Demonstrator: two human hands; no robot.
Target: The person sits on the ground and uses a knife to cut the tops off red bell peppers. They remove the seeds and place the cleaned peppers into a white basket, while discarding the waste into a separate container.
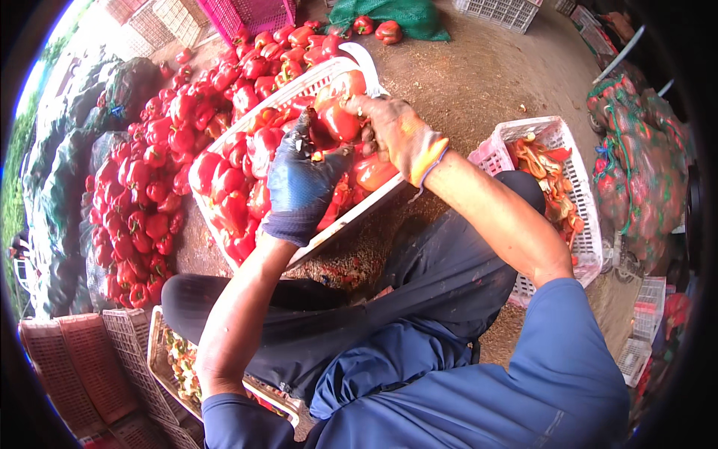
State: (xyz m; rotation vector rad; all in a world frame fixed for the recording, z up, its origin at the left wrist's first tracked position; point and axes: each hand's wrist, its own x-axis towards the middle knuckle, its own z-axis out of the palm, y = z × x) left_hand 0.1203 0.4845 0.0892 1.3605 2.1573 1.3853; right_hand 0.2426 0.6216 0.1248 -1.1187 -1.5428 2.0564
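Observation:
My right hand (pixel 395 132), in a stained orange and grey work glove, grips a knife with a curved pale blade (pixel 363 64); its handle is hidden in the fist. Just beyond the fingers is a glossy red bell pepper (pixel 339 120); I cannot tell whether they touch it. My left hand (pixel 300 182) wears a blue coated glove, thumb and fingers spread, with small pale bits stuck to it. Both hands are over a white plastic crate (pixel 342 238) heaped with red bell peppers (pixel 227 193).
Loose red peppers (pixel 143 224) form a pile beyond and left of the crate. At my right knee, another crate (pixel 589 236) holds cut pepper pieces (pixel 547 179). Pepper scraps fill a crate (pixel 154 359) by my left leg. Full mesh sacks (pixel 634 168) stand at right.

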